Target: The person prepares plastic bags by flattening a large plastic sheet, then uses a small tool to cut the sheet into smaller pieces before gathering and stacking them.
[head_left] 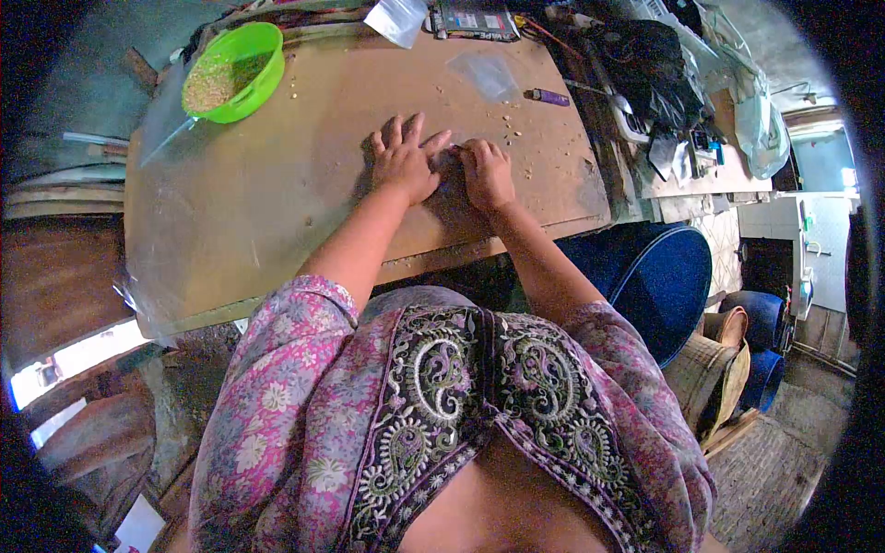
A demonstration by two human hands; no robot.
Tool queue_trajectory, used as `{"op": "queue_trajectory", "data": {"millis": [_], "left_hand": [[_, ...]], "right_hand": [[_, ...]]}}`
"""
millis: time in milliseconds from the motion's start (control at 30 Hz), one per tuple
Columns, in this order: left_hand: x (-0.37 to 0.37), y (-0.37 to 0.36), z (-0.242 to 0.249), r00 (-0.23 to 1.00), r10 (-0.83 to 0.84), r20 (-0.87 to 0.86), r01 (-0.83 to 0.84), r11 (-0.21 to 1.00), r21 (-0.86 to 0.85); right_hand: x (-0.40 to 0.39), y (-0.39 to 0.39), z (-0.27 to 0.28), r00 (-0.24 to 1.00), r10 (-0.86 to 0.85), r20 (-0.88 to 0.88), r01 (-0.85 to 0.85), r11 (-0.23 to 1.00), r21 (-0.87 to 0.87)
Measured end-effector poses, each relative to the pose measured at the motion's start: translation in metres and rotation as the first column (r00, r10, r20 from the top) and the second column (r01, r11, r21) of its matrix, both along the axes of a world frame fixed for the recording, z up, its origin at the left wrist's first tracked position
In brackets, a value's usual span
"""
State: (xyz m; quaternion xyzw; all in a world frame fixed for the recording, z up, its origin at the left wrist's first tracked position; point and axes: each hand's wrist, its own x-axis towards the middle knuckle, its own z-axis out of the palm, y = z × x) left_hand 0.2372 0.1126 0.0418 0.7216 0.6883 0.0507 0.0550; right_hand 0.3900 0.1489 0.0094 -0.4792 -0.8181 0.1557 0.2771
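On the bench [277, 184], centre | left hand [404, 168]: fingers spread, palm down | right hand [487, 175]: fingers bunched, cannot tell what they pinch | small indistinct item [451, 149]: between hands | advisable: left steady, right pressing lightly, loose kernels [509, 133] kept clear

L hand [406, 170] prob. on tbl [240, 217]

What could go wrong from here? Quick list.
1. Loose bits lie on the table just beside the right hand; a sideways sweep could scatter them.
2. The green bowl, holding a pile of small pieces, sits near the table's far left corner; a bump there might spill it.
3. The clear plastic sheet looks thin and appears unweighted, so it could shift if brushed.
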Motion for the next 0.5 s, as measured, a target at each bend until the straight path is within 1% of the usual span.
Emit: {"op": "queue_trajectory", "data": {"millis": [67, 100, 133, 167, 200, 233, 267, 300, 333, 367, 400, 433, 500], "left_hand": [[-0.001, -0.001, 0.001, 1.000, -0.008, -0.014, 0.008, 1.000, 0.012], [-0.002, -0.001, 0.001, 1.000, -0.004, -0.015, 0.004, 1.000, 0.014], [-0.002, -0.001, 0.001, 1.000, -0.004, -0.013, 0.004, 1.000, 0.009], [-0.002, -0.001, 0.001, 1.000, -0.002, -0.011, 0.002, 1.000, 0.005], [-0.001, -0.001, 0.000, 1.000, 0.011, -0.016, -0.011, 1.000, 0.006], [-0.001, -0.001, -0.002, 1.000, -0.006, 0.010, 0.005, 0.998, 0.057], [-0.003, -0.001, -0.005, 0.999, -0.024, 0.031, 0.020, 0.994, 0.107], [-0.003, 0.000, -0.010, 1.000, -0.006, 0.020, 0.004, 0.994, 0.107], [-0.003, 0.001, -0.017, 0.998, -0.019, 0.060, 0.007, 0.981, 0.194], [-0.003, 0.001, -0.018, 0.994, -0.041, 0.099, 0.011, 0.960, 0.280], [-0.006, 0.001, -0.020, 0.991, -0.087, 0.099, 0.047, 0.937, 0.347], [-0.009, -0.002, -0.019, 0.992, -0.087, 0.094, 0.049, 0.935, 0.351], [-0.017, -0.013, -0.016, 0.979, -0.144, 0.143, 0.086, 0.932, 0.351]], "right_hand": [[0.002, 0.005, -0.009, 0.994, -0.025, -0.106, 0.024, 1.000, -0.004], [0.004, 0.004, -0.013, 0.994, -0.020, -0.107, 0.020, 1.000, -0.002], [0.005, -0.001, -0.012, 0.931, -0.109, -0.348, 0.095, 0.994, -0.057], [0.005, -0.004, -0.011, 0.804, -0.197, -0.561, 0.151, 0.980, -0.128], [0.007, -0.003, -0.020, 0.746, -0.294, -0.598, 0.162, 0.950, -0.266], [0.011, -0.004, -0.027, 0.746, -0.280, -0.605, 0.141, 0.953, -0.268], [0.015, -0.006, -0.031, 0.788, -0.295, -0.540, 0.221, 0.955, -0.198], [0.020, -0.007, -0.036, 0.822, -0.318, -0.473, 0.298, 0.947, -0.119], [0.022, -0.010, -0.035, 0.821, -0.308, -0.480, 0.285, 0.951, -0.121], [0.025, -0.013, -0.033, 0.864, -0.283, -0.417, 0.299, 0.954, -0.027], [0.028, -0.017, -0.030, 0.899, -0.267, -0.346, 0.308, 0.949, 0.068], [0.033, -0.018, -0.030, 0.897, -0.266, -0.352, 0.309, 0.948, 0.071], [0.041, -0.018, -0.033, 0.877, -0.310, -0.366, 0.321, 0.947, -0.033]]}}
